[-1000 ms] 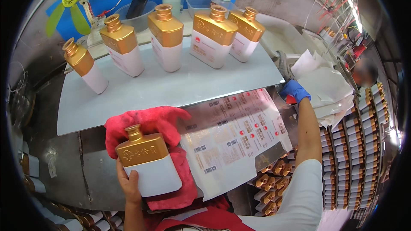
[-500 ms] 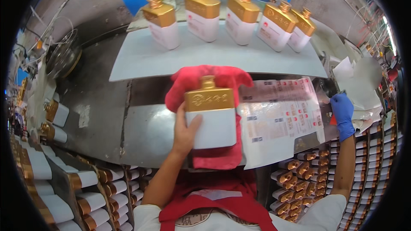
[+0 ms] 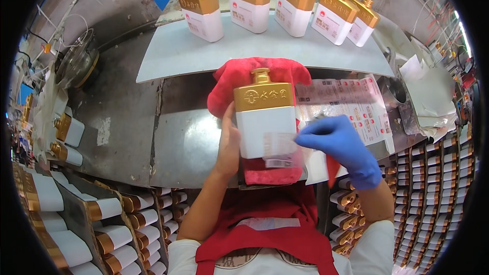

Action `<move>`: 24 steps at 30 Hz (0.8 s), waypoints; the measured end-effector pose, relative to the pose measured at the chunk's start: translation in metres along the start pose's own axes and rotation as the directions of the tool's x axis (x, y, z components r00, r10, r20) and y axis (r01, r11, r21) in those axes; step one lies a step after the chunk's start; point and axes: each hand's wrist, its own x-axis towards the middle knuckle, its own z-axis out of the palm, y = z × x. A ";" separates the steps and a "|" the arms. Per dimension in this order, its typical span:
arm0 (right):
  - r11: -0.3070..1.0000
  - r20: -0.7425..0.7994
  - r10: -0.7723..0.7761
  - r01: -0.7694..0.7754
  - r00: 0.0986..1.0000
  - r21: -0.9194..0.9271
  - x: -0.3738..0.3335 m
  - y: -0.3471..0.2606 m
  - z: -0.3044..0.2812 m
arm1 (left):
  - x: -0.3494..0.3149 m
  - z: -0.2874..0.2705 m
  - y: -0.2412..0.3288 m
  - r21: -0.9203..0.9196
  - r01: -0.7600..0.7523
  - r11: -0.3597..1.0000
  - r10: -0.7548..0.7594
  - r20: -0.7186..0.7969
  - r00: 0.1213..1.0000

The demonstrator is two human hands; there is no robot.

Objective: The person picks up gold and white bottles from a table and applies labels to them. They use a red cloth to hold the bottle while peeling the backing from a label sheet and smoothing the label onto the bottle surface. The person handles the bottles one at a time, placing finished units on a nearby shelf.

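Note:
A white bottle with an embossed gold shoulder and neck (image 3: 262, 122) lies on a crumpled red cloth (image 3: 275, 177) in front of me. My bare left hand (image 3: 228, 140) is closed along the bottle's left edge. My right hand (image 3: 338, 145), in a blue glove, pinches the corner of a thin, see-through printed decal (image 3: 279, 147). That decal is blurred and overlaps the bottle's lower right part. Below the right palm a red pointed piece (image 3: 332, 169) sticks out; how it is held is hidden. Right of the cloth lie printed decal sheets (image 3: 368, 107).
Several similar bottles with printed fronts (image 3: 249, 12) stand on a raised grey board (image 3: 178, 53) beyond the cloth. Racks of bottles (image 3: 109, 209) fill the lower left, and more racks (image 3: 428, 183) the right. A metal cup (image 3: 393, 91) and white papers (image 3: 428, 89) sit far right.
My right hand has come from the far right to the bottle, bringing the printed decal. The bottle and my left hand appear slightly higher and further right as the view has shifted.

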 end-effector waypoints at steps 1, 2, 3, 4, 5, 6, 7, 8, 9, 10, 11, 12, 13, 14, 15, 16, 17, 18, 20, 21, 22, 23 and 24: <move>1.000 0.019 -0.001 0.001 1.000 0.010 0.011 0.001 0.009 | -0.001 0.000 0.001 0.008 -0.027 1.000 0.027 0.025 0.999; 1.000 -0.007 -0.028 0.028 1.000 -0.002 0.021 0.011 0.014 | 0.000 0.001 0.002 0.013 -0.054 0.998 0.054 0.055 0.997; 0.998 -0.032 -0.056 0.056 0.998 -0.015 0.029 0.018 0.018 | 0.001 0.003 0.003 0.046 -0.068 0.997 0.065 0.062 0.996; 0.994 -0.089 -0.097 0.091 0.991 -0.067 0.033 0.020 0.022 | 0.001 0.004 0.003 0.081 -0.081 0.993 0.076 0.058 0.995; 0.987 -0.096 -0.124 0.112 0.988 -0.118 0.036 0.021 0.023 | 0.002 0.005 0.004 0.116 -0.093 0.989 0.087 0.056 0.995; 0.976 -0.104 -0.152 0.133 0.983 -0.170 0.038 0.021 0.023 | 0.003 0.008 0.006 0.066 -0.089 0.994 0.087 0.034 0.996; 0.963 -0.112 -0.176 0.148 0.978 -0.223 0.040 0.022 0.023 | 0.004 0.013 0.010 0.095 -0.046 0.994 0.046 0.011 0.999; 0.967 -0.123 -0.174 0.145 0.977 -0.210 0.041 0.022 0.024 | 0.004 0.019 0.018 0.126 -0.006 0.992 0.008 -0.012 1.000; 0.970 -0.135 -0.171 0.142 0.976 -0.197 0.042 0.023 0.025 | 0.006 0.023 0.020 0.156 0.035 0.987 -0.030 -0.036 0.999; 0.973 -0.149 -0.169 0.140 0.974 -0.182 0.042 0.023 0.025 | 0.007 0.025 0.018 0.199 0.027 0.980 -0.009 -0.093 0.996; 0.969 -0.157 -0.194 0.164 0.968 -0.187 0.043 0.024 0.026 | 0.008 0.024 0.016 0.213 0.014 0.977 0.006 -0.093 0.996; 0.964 -0.165 -0.219 0.187 0.962 -0.192 0.044 0.025 0.026 | 0.009 0.022 0.013 0.227 0.001 0.974 0.020 -0.092 0.996; 0.959 -0.175 -0.242 0.208 0.954 -0.193 0.045 0.028 0.026 | 0.009 0.021 0.011 0.244 -0.009 0.970 0.031 -0.088 0.996; 0.952 -0.217 -0.277 0.237 0.936 -0.193 0.046 0.033 0.026 | 0.010 0.021 0.010 0.240 0.003 0.971 0.020 -0.093 0.995; 0.944 -0.260 -0.311 0.265 0.914 -0.195 0.048 0.040 0.027 | 0.011 0.022 0.012 0.235 0.015 0.972 0.008 -0.098 0.995; 0.935 -0.297 -0.345 0.297 0.890 -0.196 0.050 0.044 0.028 | 0.011 0.022 0.013 0.234 0.026 0.972 -0.001 -0.106 0.994; 0.957 -0.326 -0.288 0.259 0.900 -0.130 0.048 0.045 0.027 | 0.011 0.021 0.013 0.233 0.027 0.972 -0.005 -0.096 0.995; 0.973 -0.351 -0.228 0.220 0.908 -0.062 0.045 0.044 0.027 | 0.011 0.019 0.013 0.231 0.029 0.972 -0.009 -0.086 0.996; 0.984 -0.374 -0.146 0.173 0.916 0.039 0.042 0.053 0.025 | 0.011 0.017 0.013 0.225 0.008 0.974 0.007 -0.068 0.998; 0.985 -0.347 -0.131 0.161 0.929 0.059 0.040 0.057 0.026 | 0.009 0.016 0.014 0.220 -0.013 0.975 0.027 -0.063 0.998; 0.987 -0.326 -0.112 0.144 0.939 0.076 0.036 0.062 0.027 | 0.008 0.016 0.012 0.208 -0.031 0.978 0.043 -0.052 0.998; 0.988 -0.303 -0.092 0.126 0.948 0.092 0.033 0.066 0.028 | 0.006 0.016 0.012 0.241 -0.019 0.970 0.031 -0.043 0.999; 0.991 -0.277 -0.084 0.108 0.957 0.073 0.031 0.067 0.030 | 0.004 0.017 0.013 0.273 -0.008 0.962 0.018 -0.035 0.999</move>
